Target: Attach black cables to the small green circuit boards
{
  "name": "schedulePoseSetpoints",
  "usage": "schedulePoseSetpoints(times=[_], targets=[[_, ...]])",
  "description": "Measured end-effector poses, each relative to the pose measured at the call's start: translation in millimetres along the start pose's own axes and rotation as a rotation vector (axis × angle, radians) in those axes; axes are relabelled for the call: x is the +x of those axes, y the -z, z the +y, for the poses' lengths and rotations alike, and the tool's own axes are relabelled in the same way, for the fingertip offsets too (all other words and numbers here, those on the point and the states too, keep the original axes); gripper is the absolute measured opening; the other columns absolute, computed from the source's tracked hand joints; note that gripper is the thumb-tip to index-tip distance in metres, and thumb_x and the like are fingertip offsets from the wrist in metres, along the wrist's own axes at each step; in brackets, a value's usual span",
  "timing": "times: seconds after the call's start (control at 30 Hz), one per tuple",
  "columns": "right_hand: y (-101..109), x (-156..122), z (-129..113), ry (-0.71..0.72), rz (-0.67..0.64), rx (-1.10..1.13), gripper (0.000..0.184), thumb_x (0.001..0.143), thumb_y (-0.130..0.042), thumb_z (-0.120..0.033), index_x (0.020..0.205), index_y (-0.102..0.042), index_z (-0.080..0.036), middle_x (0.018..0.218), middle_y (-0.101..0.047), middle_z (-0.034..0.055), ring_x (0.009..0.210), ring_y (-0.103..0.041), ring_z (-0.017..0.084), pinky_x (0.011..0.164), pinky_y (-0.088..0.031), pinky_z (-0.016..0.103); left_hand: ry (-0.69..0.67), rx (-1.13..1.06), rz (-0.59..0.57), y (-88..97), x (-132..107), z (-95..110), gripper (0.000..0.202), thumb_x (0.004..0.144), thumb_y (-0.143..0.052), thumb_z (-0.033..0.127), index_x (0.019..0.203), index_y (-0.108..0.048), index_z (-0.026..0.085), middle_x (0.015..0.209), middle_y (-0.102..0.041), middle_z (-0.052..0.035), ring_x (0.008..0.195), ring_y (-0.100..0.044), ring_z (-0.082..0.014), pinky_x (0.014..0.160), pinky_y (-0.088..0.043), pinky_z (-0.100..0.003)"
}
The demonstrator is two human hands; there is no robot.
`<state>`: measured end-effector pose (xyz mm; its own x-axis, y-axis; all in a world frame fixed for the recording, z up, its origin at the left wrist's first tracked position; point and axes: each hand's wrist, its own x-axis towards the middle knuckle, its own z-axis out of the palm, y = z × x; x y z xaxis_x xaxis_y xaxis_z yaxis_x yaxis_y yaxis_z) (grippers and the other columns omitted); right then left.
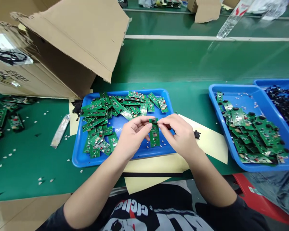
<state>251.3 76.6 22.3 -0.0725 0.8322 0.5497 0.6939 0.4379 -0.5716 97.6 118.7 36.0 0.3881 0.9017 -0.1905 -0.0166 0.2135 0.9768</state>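
A narrow green circuit board (154, 136) is upright in front of me, over the right part of a blue tray (118, 123). My left hand (135, 133) pinches its upper left edge between thumb and fingers. At the board's top right, the thumb and forefinger of my right hand (179, 133) are pinched together beside a dark part (154, 120). Whether the right fingers hold a small piece or just the board's edge is hidden. Many similar circuit boards (96, 113) lie heaped in the tray, left of and behind my hands.
Another blue tray (215, 88) of boards with black round parts stands at right, beside a tray of black pieces (283, 102). A cardboard box (69, 38) leans open at back left. Loose boards (15, 122) and a clear plastic packet (60, 131) lie left; yellow paper (214, 144) lies right.
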Motion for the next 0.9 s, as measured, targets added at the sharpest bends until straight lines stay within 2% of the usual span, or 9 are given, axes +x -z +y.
schedulePoseSetpoints(times=[0.27,0.47,0.9], targets=[[-2.8,-0.7,-3.0,-0.002,0.031,-0.037,0.015,0.089,-0.048,-0.013,0.086,-0.062,-0.019,0.071,-0.059,0.0034,0.066,-0.055,0.015,0.060,-0.047,0.029,-0.035,0.035,0.014,0.6,0.7,-5.0,0.020,0.076,-0.061,0.025,0.092,-0.069,0.017,0.074,-0.064,-0.0013,0.050,-0.050,-0.0070,0.045,-0.044,-0.019],[-4.5,-1.2,-3.7,-0.012,0.045,-0.042,0.010,0.088,-0.052,-0.016,0.083,-0.061,-0.018,0.072,-0.060,0.0041,0.067,-0.056,0.015,0.059,-0.047,0.028,-0.040,0.048,0.015,-0.9,0.7,-4.1,0.019,0.077,-0.060,0.024,0.093,-0.070,0.018,0.078,-0.066,-0.0026,0.056,-0.055,-0.0095,0.047,-0.045,-0.020],[-3.1,-0.9,-2.8,-0.020,-0.002,-0.037,0.014,0.090,-0.049,-0.016,0.082,-0.060,-0.017,0.072,-0.058,0.0040,0.067,-0.054,0.014,0.060,-0.045,0.028,-0.039,0.072,0.037,-2.2,0.3,-2.5,0.016,0.076,-0.061,0.021,0.088,-0.071,0.018,0.071,-0.064,-0.0003,0.047,-0.048,-0.0064,0.046,-0.046,-0.020]])
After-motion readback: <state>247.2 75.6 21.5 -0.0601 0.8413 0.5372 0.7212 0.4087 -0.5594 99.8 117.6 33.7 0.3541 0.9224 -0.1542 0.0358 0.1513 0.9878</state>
